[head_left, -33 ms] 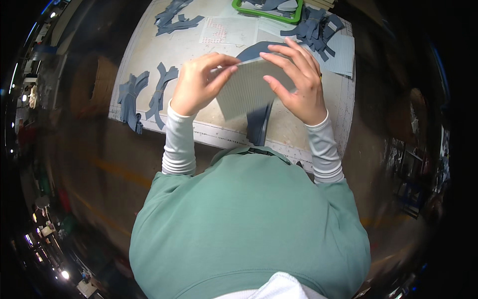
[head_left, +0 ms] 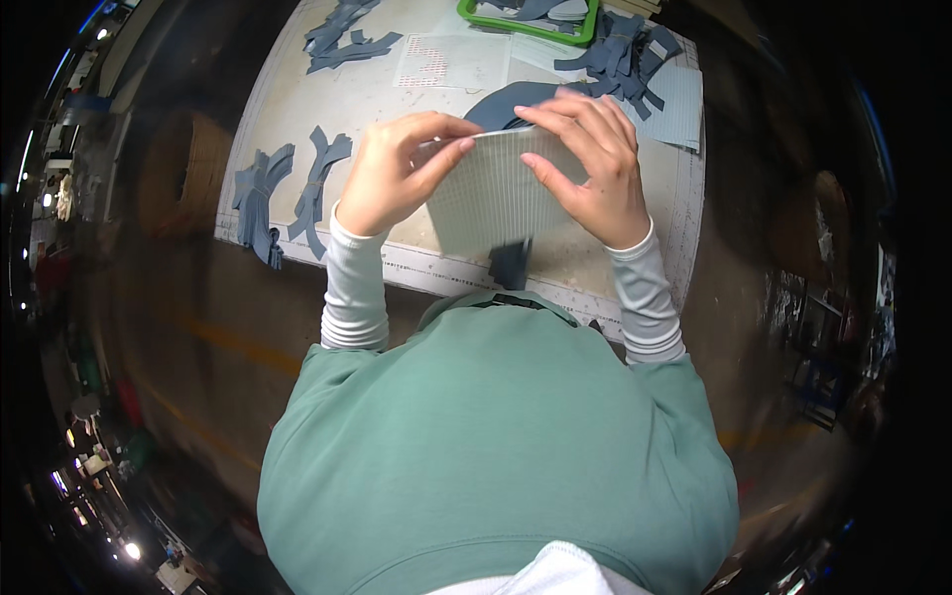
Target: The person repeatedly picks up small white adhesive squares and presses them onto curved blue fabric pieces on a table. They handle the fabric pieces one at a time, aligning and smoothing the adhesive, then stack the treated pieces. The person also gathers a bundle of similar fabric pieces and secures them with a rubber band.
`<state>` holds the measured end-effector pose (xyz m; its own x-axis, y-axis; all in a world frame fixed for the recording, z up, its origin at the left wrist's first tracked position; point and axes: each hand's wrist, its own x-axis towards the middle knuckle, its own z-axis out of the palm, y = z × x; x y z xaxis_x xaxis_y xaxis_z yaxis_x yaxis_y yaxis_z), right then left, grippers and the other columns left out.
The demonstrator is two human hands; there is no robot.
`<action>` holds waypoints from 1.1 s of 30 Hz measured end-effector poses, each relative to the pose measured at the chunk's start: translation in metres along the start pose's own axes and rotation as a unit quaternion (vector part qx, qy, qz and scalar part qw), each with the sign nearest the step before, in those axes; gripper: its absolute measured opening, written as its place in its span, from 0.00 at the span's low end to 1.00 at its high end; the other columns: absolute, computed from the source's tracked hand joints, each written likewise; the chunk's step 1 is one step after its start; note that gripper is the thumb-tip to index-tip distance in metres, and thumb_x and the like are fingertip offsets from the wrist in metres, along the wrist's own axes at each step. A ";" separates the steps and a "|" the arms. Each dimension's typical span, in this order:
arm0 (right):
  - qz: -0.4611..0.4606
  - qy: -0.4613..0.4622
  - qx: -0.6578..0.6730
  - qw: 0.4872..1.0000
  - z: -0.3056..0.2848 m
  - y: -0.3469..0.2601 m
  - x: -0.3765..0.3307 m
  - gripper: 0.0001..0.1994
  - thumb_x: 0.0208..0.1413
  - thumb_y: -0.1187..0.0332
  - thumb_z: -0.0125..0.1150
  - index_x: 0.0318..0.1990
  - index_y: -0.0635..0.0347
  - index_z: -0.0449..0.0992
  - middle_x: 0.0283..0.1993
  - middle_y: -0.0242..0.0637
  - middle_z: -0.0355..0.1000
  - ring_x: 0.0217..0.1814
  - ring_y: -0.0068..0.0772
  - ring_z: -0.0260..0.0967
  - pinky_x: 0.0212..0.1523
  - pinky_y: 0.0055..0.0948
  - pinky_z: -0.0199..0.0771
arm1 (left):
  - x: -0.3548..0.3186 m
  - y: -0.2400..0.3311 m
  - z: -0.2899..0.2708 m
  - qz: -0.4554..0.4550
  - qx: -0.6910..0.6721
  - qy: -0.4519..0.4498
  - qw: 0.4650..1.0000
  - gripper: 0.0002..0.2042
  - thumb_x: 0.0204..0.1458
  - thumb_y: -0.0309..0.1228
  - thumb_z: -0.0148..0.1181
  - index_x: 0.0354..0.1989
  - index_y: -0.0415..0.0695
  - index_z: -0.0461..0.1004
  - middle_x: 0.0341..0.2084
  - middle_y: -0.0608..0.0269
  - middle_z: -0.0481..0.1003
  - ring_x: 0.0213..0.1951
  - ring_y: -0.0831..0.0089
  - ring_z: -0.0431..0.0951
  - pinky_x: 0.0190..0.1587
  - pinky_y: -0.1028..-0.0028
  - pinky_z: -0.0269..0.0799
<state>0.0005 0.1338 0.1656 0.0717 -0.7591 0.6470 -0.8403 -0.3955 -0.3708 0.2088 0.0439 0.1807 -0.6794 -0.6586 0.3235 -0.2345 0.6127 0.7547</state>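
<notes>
A pale, finely striped sheet [head_left: 491, 193] hangs tilted above the near part of the table. My left hand [head_left: 399, 169] pinches its upper left corner between thumb and fingers. At the sheet's upper right edge is my right hand [head_left: 595, 164], its thumb and fingers spread apart; the thumb lies in front of the sheet. Behind it, a curved dark blue fabric piece [head_left: 511, 104] lies on the table, partly hidden. A dark blue strip [head_left: 511, 263] shows below the sheet's lower edge.
Tied bundles of blue-grey fabric strips [head_left: 260, 203] lie at the table's left, with more strips [head_left: 620, 59] at the far right. A green-rimmed tray [head_left: 531, 28] holds further pieces at the back. A sheet with red marks [head_left: 426, 61] lies near it.
The sheet has swung and now covers more of the dark blue strip below. My right hand's fingers have dipped slightly toward the sheet's top edge; my left hand keeps its pinch.
</notes>
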 end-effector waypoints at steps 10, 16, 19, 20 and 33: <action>0.058 0.015 0.091 0.994 -0.005 0.002 -0.017 0.07 0.43 0.69 0.67 0.32 0.52 0.79 0.34 0.27 0.75 0.37 0.24 0.71 0.41 0.26 0.62 | -0.006 0.015 0.004 -0.120 -0.072 -0.064 0.988 0.09 0.48 0.30 0.62 0.30 0.35 0.79 0.21 0.61 0.78 0.25 0.81 0.75 0.31 0.80 0.72; 0.000 0.061 0.050 0.997 0.006 0.000 -0.024 0.08 0.41 0.71 0.68 0.32 0.53 0.79 0.35 0.26 0.75 0.41 0.26 0.70 0.43 0.27 0.65 | -0.004 0.016 0.010 -0.123 -0.050 -0.078 0.988 0.08 0.48 0.29 0.61 0.29 0.35 0.79 0.19 0.62 0.77 0.23 0.82 0.74 0.29 0.81 0.71; -0.027 0.089 0.010 0.996 0.010 -0.001 -0.028 0.09 0.39 0.72 0.68 0.32 0.54 0.79 0.34 0.25 0.74 0.41 0.26 0.70 0.43 0.27 0.65 | -0.003 0.016 0.012 -0.125 -0.040 -0.082 0.988 0.08 0.48 0.29 0.61 0.28 0.35 0.78 0.18 0.63 0.76 0.22 0.83 0.73 0.27 0.81 0.70; -0.031 0.092 0.000 0.995 0.011 -0.002 -0.030 0.09 0.39 0.72 0.68 0.32 0.54 0.79 0.34 0.25 0.74 0.41 0.27 0.70 0.43 0.26 0.65 | -0.003 0.016 0.012 -0.123 -0.031 -0.082 0.989 0.08 0.48 0.30 0.61 0.28 0.35 0.78 0.18 0.63 0.76 0.22 0.83 0.72 0.27 0.81 0.70; 0.072 0.041 0.135 0.987 0.019 -0.001 -0.035 0.10 0.41 0.71 0.68 0.35 0.54 0.77 0.34 0.28 0.75 0.37 0.27 0.72 0.41 0.25 0.66 | -0.006 0.012 0.011 -0.138 -0.004 -0.097 0.986 0.09 0.48 0.31 0.62 0.27 0.37 0.78 0.16 0.65 0.76 0.21 0.84 0.72 0.25 0.81 0.68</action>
<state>0.0090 0.1513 0.1310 -0.0905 -0.7780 0.6218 -0.6641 -0.4181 -0.6198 0.2027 0.0602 0.1817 -0.7111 -0.7031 -0.0087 -0.4233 0.4182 0.8037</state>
